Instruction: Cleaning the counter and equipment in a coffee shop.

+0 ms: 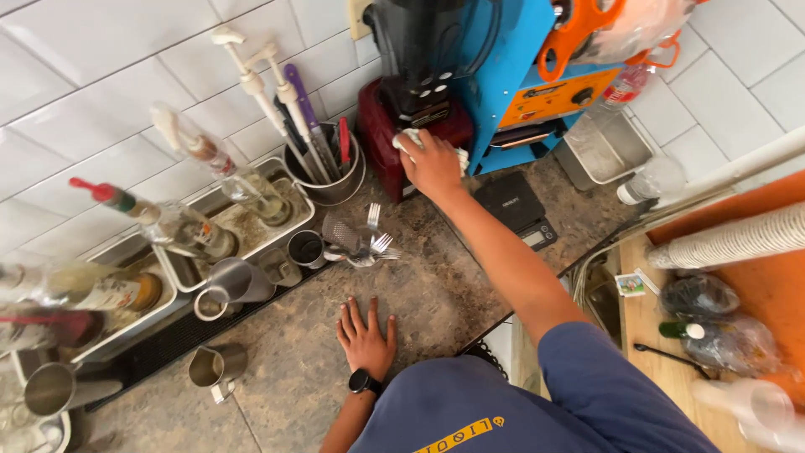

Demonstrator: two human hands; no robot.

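Right hand [432, 164] is stretched out to the dark red blender base [379, 134], its grip closed over a white cloth [412, 138] pressed against the base's front. Left hand [366, 335] lies flat on the mottled brown stone surface [293, 377], fingers spread, grip fully open and holding nothing. White tiled wall [101, 75] runs behind. Along it, pump bottles [243, 180] stand in steel trays [243, 226], and a steel canister [331, 180] holds utensils. Forks [373, 239] sit nearby, in a holder, it seems. A black scale [516, 205] lies just right of the arm.
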